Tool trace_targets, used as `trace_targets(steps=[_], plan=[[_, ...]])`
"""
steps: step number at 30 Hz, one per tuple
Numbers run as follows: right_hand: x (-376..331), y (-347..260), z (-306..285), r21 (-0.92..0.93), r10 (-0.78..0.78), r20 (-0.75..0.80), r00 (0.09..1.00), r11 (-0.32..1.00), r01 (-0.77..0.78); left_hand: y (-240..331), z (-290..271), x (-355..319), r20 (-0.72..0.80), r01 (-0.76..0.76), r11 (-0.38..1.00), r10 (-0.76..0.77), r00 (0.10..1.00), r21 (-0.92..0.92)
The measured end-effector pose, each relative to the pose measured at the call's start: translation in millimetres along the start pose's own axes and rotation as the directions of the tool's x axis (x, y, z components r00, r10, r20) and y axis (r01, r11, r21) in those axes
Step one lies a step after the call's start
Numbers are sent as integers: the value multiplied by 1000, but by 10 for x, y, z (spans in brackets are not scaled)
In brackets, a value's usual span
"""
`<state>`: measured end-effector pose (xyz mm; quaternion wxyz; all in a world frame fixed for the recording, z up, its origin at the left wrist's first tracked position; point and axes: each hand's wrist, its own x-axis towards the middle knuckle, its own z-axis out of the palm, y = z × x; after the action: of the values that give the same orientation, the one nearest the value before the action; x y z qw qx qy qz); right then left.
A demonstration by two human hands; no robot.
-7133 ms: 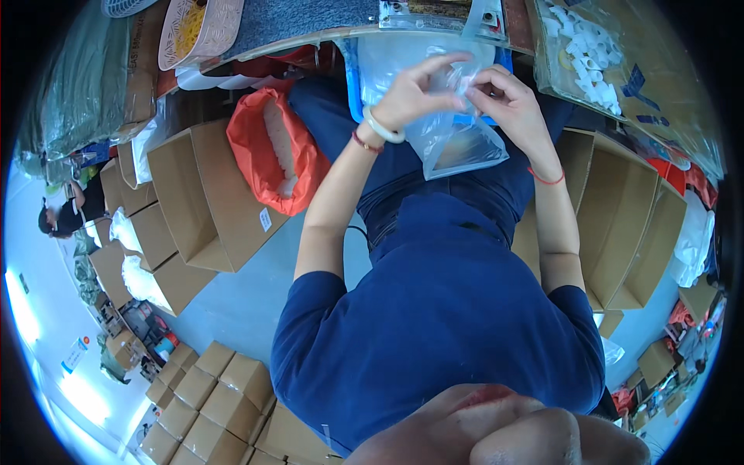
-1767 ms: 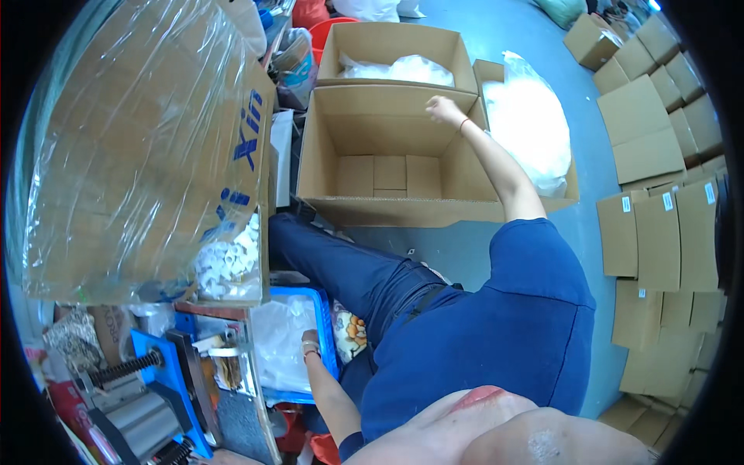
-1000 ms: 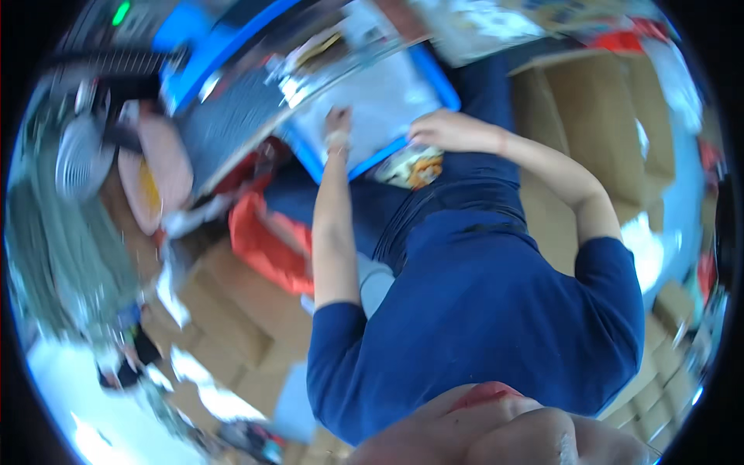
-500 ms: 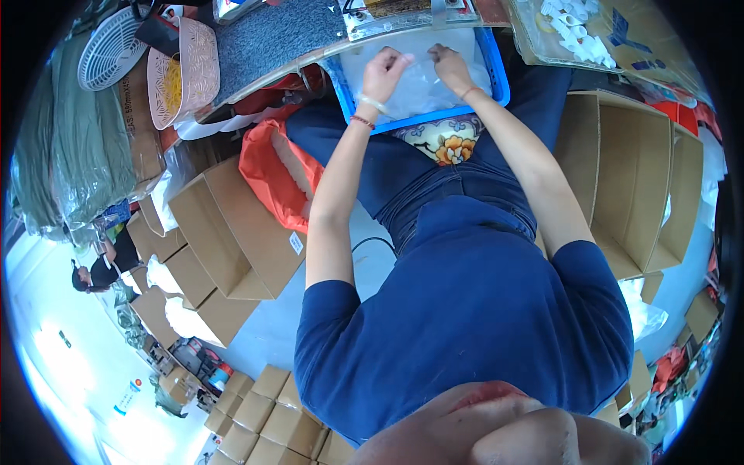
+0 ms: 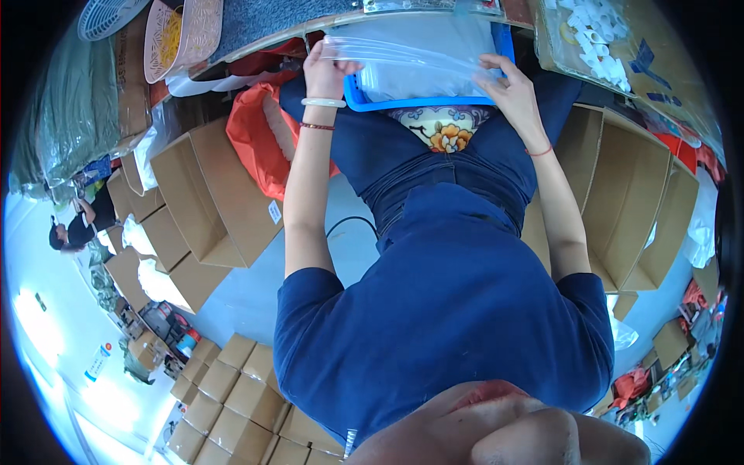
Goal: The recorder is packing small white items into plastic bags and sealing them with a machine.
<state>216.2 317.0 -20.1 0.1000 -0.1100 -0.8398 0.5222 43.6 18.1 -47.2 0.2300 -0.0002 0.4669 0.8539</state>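
A long clear plastic bag (image 5: 411,56), looking like several thin layers, stretches between my two hands above a blue tray (image 5: 422,102). My left hand (image 5: 328,71) is closed on its left end, with the fingers curled in. At the other end, my right hand (image 5: 510,87) has the plastic between bent thumb and fingers; the exact grip is blurred. The tray rests across my thighs under the table edge. Inside it lies a pile of clear, whitish plastic bags (image 5: 422,84).
A table with a blue-grey mat (image 5: 267,25) runs along the far side. On it stands a pink basket of yellow bands (image 5: 184,46). White tube pieces (image 5: 593,39) lie at far right. Open cartons (image 5: 632,186) and a red sack (image 5: 260,136) flank me. Another person (image 5: 77,225) is at far left.
Both hands have risen off the pile in the tray and spread apart, left hand leftward and right hand rightward. Clear plastic is now stretched between them. The whole view has shifted slightly.
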Motion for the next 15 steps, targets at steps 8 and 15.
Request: trace_targets(steps=[8,15], plan=[[-116,357,-264,-273,-121,-178,977,960,69,274,-241,-366,212,84,996,-78,974,-17],[-417,-70,-374,315,273,-103,957,921,-229,309,-380,-278,-344,91,996,-91,935,-17]])
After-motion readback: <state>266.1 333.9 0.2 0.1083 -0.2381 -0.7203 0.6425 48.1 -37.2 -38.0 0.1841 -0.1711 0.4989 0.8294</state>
